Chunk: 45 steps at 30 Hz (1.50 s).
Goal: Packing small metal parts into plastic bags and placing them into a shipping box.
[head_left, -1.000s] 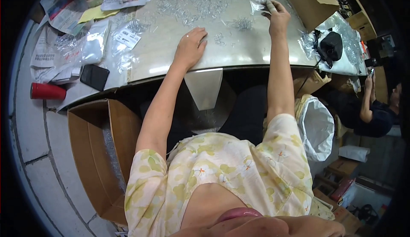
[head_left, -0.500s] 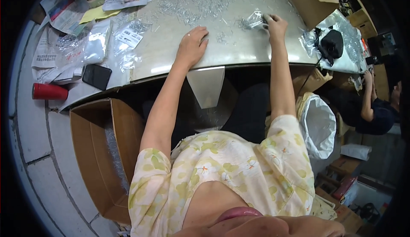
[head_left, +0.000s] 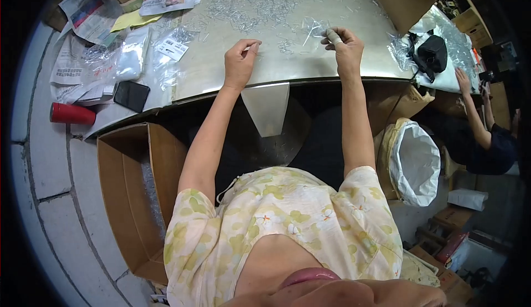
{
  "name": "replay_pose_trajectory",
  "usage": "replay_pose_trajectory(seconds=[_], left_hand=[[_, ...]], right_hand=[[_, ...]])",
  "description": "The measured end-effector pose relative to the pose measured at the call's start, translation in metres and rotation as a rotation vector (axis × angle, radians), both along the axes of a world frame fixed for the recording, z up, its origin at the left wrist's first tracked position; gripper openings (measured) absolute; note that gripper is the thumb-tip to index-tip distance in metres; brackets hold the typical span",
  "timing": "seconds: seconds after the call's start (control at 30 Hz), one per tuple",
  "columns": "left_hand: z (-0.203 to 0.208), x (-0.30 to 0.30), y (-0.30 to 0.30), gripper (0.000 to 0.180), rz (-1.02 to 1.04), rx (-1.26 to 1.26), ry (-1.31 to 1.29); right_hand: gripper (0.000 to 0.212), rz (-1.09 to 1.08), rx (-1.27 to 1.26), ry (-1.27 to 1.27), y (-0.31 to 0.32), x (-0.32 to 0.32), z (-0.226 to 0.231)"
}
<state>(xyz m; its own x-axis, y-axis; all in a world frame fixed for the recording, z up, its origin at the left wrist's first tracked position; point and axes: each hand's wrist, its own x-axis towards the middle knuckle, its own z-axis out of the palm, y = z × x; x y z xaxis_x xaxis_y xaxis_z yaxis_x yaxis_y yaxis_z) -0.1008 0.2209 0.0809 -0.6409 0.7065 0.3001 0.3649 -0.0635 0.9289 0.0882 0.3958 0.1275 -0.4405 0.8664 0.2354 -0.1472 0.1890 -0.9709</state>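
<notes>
Over the near part of the pale worktop (head_left: 204, 69), my left hand (head_left: 240, 66) is closed, its thumb and fingertips drawn together in a pinch. Whatever may be between them is too small to make out. My right hand (head_left: 347, 53) is held a little above the worktop, fingers curled toward the thumb, with a greyish cover on one digit. Just left of its fingertips is a small cluster of thin clear plastic pieces (head_left: 313, 29). I cannot tell whether any of them is in its grip. Many similar clear slivers (head_left: 254, 8) lie scattered farther back.
Left on the worktop are a black phone (head_left: 131, 96), a red cylinder (head_left: 73, 113), newspaper and clear bags (head_left: 133, 55). A cardboard box (head_left: 406, 0) and black pouch (head_left: 431, 53) stand right. Below are an open carton (head_left: 124, 196) and white-lined sack (head_left: 415, 163). Another person (head_left: 487, 141) works at far right.
My left hand has gone from lying flat on the worktop to a raised pinch. My right hand has turned and shifted slightly left and nearer; the clear cluster is now apart or barely at its fingertips.
</notes>
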Motion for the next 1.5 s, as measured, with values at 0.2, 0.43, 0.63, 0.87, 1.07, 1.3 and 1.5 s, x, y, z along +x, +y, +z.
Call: replay_pose_trajectory(seconds=[0.2,0.43,0.63,0.87,1.07,1.3,1.5], left_hand=[[0.043,0.044,-0.004,0.026,-0.246,0.208,-0.829],[0.039,0.048,-0.028,0.01,-0.252,0.031,-0.697],[0.039,0.056,-0.05,0.013,-0.175,-0.039,-0.435],[0.025,0.067,-0.063,0.011,-0.258,-0.029,-0.521],[0.032,0.08,-0.081,0.05,-0.313,0.132,-0.347],[0.041,0.083,-0.09,0.041,-0.432,0.077,-0.152],[0.036,0.085,-0.098,0.036,-0.314,0.153,-0.192]], right_hand=[[0.009,0.124,-0.074,0.067,-0.047,0.001,0.002],[0.012,0.224,-0.154,-0.013,-0.085,0.012,-0.01],[0.029,0.377,-0.261,-0.029,-0.087,0.017,-0.011],[0.014,0.493,-0.252,-0.091,-0.103,0.014,-0.014],[0.017,0.52,-0.632,0.068,-0.109,0.02,-0.029],[0.019,0.552,-0.872,0.097,-0.131,0.017,-0.05],[0.016,0.834,-1.093,0.232,-0.135,0.021,-0.07]])
